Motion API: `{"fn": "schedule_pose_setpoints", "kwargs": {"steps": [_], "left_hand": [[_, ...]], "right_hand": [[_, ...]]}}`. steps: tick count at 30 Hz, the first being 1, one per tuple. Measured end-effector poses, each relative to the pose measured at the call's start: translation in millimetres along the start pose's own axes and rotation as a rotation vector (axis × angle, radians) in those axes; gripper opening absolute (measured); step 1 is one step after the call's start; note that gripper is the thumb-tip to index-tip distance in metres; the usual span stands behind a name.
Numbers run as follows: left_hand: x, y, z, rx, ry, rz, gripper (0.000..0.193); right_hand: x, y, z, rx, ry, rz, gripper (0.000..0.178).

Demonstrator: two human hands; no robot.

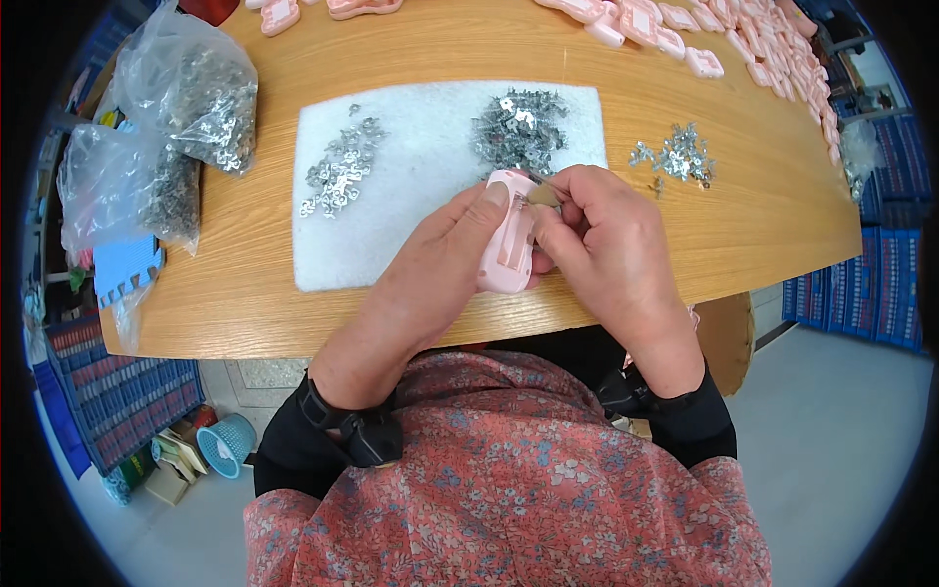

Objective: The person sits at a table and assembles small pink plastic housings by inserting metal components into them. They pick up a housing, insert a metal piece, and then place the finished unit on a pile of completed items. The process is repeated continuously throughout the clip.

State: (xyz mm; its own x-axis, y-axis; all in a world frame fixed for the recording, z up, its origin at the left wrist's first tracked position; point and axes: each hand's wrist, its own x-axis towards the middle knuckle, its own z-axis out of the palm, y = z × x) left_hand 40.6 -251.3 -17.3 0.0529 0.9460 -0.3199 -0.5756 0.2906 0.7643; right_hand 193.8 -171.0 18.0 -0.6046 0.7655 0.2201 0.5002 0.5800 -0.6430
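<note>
I see my left hand [445, 259] curled around a pink plastic casing [507, 249], thumb laid along its upper face and the fingers wrapped underneath, so the casing is gripped upright over the near edge of the wooden table [743, 215]. My right hand [597, 240] sits just to the casing's three o'clock, its fingertips pinched together on a small metal clip [541, 196] that touches the top of the casing at about one o'clock; how deep the clip sits I cannot tell. The casing itself lies over the lower right corner of a white foam pad [411, 215]. On that pad, at twelve o'clock from my hands, is a dense heap of metal clips [518, 127], and at ten o'clock a looser scatter of flat metal pieces [337, 171]. Off the pad, at two o'clock, a smaller pile of clips [675, 155] rests on bare wood. Along the far rim from twelve to two o'clock runs a row of pink casings [753, 34]. At nine to ten o'clock two clear plastic bags of metal parts [186, 93] slump at the table's left end, with a blue toothed foam piece [127, 269] just below them. On the floor at seven o'clock stands a small turquoise basket [227, 445].
</note>
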Motion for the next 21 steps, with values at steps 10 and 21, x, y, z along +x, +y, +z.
{"fn": "schedule_pose_setpoints", "kwargs": {"steps": [10,21], "left_hand": [[-4.4,15.1,6.1,-0.105,0.006,-0.073,0.05],[-9.0,15.7,13.2,-0.01,-0.002,-0.008,0.051]], "right_hand": [[4.3,8.9,-4.2,0.401,-0.092,0.211,0.018],[0.8,8.8,-3.0,0.639,-0.152,0.282,0.022]]}}
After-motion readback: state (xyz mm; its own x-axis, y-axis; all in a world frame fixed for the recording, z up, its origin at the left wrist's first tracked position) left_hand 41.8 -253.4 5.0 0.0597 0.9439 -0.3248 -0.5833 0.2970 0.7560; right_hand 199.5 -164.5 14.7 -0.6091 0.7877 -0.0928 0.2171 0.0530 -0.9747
